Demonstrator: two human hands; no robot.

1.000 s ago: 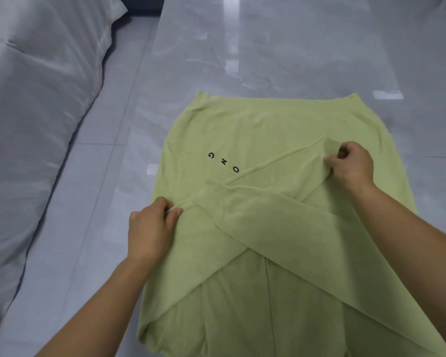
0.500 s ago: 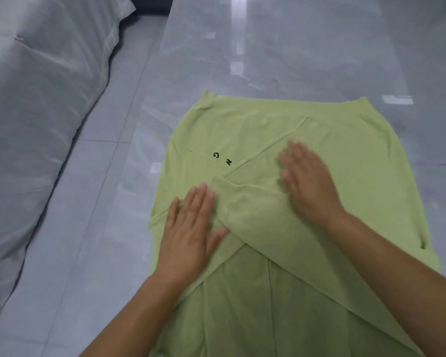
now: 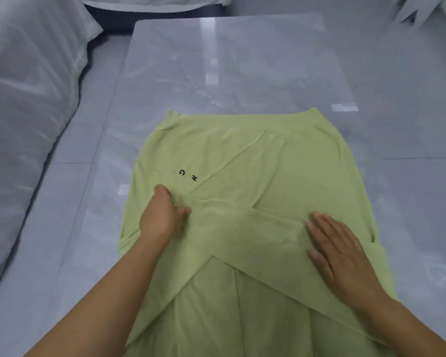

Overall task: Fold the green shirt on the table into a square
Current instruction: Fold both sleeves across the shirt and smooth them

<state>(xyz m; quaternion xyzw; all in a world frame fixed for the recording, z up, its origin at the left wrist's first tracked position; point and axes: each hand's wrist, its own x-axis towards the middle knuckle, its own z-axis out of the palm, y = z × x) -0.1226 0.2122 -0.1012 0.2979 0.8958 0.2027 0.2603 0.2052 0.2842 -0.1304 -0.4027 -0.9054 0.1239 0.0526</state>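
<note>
Two bare hands work on the green shirt (image 3: 289, 166), which lies spread on the grey glossy counter (image 3: 227, 63), its far hem straight and its near part running out of view at the bottom edge. Both sleeves are folded inward and cross over the body of the shirt in an X. The left hand (image 3: 162, 215) sits at the left side of the shirt, where the upper sleeve ends; its grip is closed on that sleeve end, thumb (image 3: 184, 211) on top of the cloth and fingers curled under it. The right hand (image 3: 337, 251) lies flat on the crossed sleeve toward the right side, its grip apart, fingers spread and pressing the cloth down. Small black letters (image 3: 188, 175) show on the shirt just beyond the left hand. White bedding (image 3: 29, 104) lies to the left of the counter.
</note>
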